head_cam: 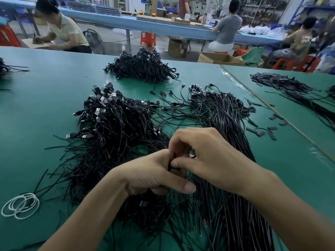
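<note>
Mid-frame, the left hand (pixel 154 175) and right hand (pixel 213 160) both pinch one black cable (pixel 170 164), best held taut above the pile (pixel 228 214).

A factory assembly hall is shown. A wide green worktable (pixel 54 73) is covered with heaps of black USB cables (pixel 116 120), and small cut black pieces (pixel 282 82) are piled at the right. Long blue benches (pixel 163 27) are set across the far side, where workers (pixel 227 28) are seated on red stools (pixel 280 63). Cardboard boxes (pixel 177 48) are set on the floor, and stocked shelving (pixel 262 9) is seen far right.
</note>
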### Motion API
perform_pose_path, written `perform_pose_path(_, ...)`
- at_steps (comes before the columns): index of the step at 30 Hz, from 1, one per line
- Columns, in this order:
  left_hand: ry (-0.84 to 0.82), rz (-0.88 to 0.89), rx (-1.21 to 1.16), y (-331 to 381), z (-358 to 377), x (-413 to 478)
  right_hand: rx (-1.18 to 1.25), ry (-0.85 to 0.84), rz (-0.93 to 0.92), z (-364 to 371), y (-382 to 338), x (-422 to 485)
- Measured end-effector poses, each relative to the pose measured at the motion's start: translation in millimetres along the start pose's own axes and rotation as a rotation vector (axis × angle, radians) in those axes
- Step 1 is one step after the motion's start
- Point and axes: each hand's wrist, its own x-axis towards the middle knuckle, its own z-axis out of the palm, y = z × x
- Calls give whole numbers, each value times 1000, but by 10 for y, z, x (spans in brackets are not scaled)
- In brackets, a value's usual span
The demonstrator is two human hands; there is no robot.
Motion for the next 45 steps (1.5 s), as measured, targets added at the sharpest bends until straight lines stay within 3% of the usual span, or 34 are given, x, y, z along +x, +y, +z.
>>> perform_pose_path(15,41,17,72,33,86,0,-107,-97,-73,9,-49,-32)
perform_pose_path(18,176,68,-98,21,115,41,-125,-12,-53,11,11,-52)
perform_pose_path(21,256,169,-286,41,124,94,-98,176,-7,52,59,-46)
perform_pose_path(25,348,328,-476,54,133,140,119,540,137,159,78,-8)
perform_pose_path(27,452,382,-343,21,136,142,345,636,225,208,89,15)
perform_pose_path(32,827,425,220,-33,116,162,1001,592,300,263,61,23)
perform_pose_path(34,929,430,312,-47,97,143,1170,524,318,265,52,23)
perform_pose_path(40,782,512,83,12,121,121,1267,441,409,245,104,15)
perform_pose_path(45,627,557,-258,75,169,85,1235,435,500,259,153,31)
